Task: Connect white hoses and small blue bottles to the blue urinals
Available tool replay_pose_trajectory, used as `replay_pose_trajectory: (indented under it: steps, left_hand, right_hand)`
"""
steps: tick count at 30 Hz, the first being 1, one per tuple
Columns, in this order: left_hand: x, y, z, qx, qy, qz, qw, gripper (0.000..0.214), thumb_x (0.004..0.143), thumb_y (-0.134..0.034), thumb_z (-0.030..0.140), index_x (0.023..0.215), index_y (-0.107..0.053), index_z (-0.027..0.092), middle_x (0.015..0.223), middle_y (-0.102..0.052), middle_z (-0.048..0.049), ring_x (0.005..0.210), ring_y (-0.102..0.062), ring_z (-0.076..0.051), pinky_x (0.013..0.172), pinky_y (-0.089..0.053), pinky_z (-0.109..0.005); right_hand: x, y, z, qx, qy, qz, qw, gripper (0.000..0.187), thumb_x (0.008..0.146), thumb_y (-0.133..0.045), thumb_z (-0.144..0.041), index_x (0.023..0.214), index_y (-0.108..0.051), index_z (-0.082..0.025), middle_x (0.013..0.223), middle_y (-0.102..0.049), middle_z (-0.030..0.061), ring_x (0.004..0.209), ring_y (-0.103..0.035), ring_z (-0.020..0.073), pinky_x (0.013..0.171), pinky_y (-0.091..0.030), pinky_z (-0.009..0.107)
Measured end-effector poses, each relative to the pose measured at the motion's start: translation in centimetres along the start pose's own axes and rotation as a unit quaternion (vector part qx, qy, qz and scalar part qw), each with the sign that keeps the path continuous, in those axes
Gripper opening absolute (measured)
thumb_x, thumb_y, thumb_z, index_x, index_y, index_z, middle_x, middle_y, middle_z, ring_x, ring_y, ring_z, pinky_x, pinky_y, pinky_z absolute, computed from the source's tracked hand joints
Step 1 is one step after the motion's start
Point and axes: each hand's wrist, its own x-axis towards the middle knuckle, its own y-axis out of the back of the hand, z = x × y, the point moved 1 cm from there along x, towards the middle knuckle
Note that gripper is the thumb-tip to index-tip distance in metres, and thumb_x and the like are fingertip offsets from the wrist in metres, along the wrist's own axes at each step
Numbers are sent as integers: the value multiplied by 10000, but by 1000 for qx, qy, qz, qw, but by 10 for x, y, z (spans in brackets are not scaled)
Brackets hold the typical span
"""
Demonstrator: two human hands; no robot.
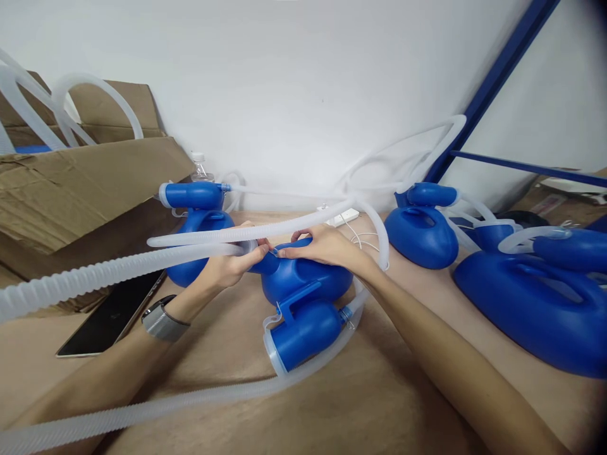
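A blue plastic urinal bottle (303, 281) lies on the brown table in front of me, its neck pointing left. My left hand (234, 265) is closed round the neck end, where a whitish cap (246, 246) with a clear corrugated hose (118, 268) meets it. My right hand (325, 245) grips the top of the same bottle, thumb and fingertips pinched by the neck; what lies between the tips is too small to make out. On the near side a blue cup-like receiver (308, 335) with a pale rim is attached, a hose running from its right end.
An open cardboard box (95, 183) with hoses stands left, a dark tablet-like device (111, 316) beside it. Another blue bottle (194, 218) sits behind my left hand; more blue bottles (422, 237) are at right. A white power strip (344, 218) lies by the wall. Loose hoses cross the table.
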Motion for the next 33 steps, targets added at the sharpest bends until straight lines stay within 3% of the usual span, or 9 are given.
replay_pose_trajectory:
  steps: [6,10,14,17,20,25,27,33]
  left_hand:
    - [-1,1,-3,17,-11,8,1000,197,915,-662,379,825,-666,204,853,-705,-38,813,-655,-224,781,-526,-374]
    - [1,4,-2,7,-6,-16,1000,208,917,-684,406,844,-678,211,865,-718,-40,837,-670,-237,814,-540,-383]
    - [6,13,6,26,-11,-68,997,220,896,-723,439,938,-726,223,956,-761,-52,920,-691,-264,859,-563,-383]
    - [12,20,17,74,-13,-135,988,273,867,-728,486,1002,-746,250,1048,-774,-53,1017,-684,-291,946,-556,-396]
    - [15,28,24,155,20,-183,971,334,860,-706,560,1000,-735,258,948,-748,-36,955,-662,-277,894,-553,-385]
    - [12,36,17,269,24,-165,949,431,855,-682,641,735,-604,234,677,-571,13,644,-499,-178,672,-451,-323]
    - [10,35,11,274,29,-141,951,419,843,-698,638,744,-602,242,634,-525,27,614,-466,-171,642,-421,-312]
    - [5,22,-2,186,17,-156,970,348,932,-634,572,982,-676,230,917,-686,-21,826,-613,-225,855,-524,-355]
  right_hand:
    - [1,0,0,-11,20,7,1000,508,780,-739,-749,942,-772,-268,891,-762,35,895,-702,264,754,-479,331]
    - [2,-3,0,-14,4,16,1000,551,738,-758,-773,947,-752,-264,883,-762,36,878,-707,270,736,-477,335]
    - [0,-1,1,-13,6,16,1000,573,758,-734,-788,979,-769,-261,979,-781,65,956,-713,289,790,-500,346]
    - [-1,9,6,9,42,-38,998,544,804,-715,-760,1049,-785,-279,1103,-786,55,1045,-706,288,854,-510,350]
    - [-2,20,14,13,72,-87,993,526,818,-719,-735,1091,-782,-289,1139,-781,20,1082,-695,278,891,-496,345]
    - [-1,25,22,11,65,-103,992,542,811,-703,-760,944,-750,-237,932,-766,10,935,-693,262,782,-467,323]
    - [1,23,24,12,73,-94,993,540,799,-721,-752,897,-730,-221,901,-752,15,916,-684,259,758,-452,315]
    - [7,14,30,50,104,-96,989,489,815,-733,-686,833,-674,-201,800,-680,-7,805,-641,211,704,-420,305]
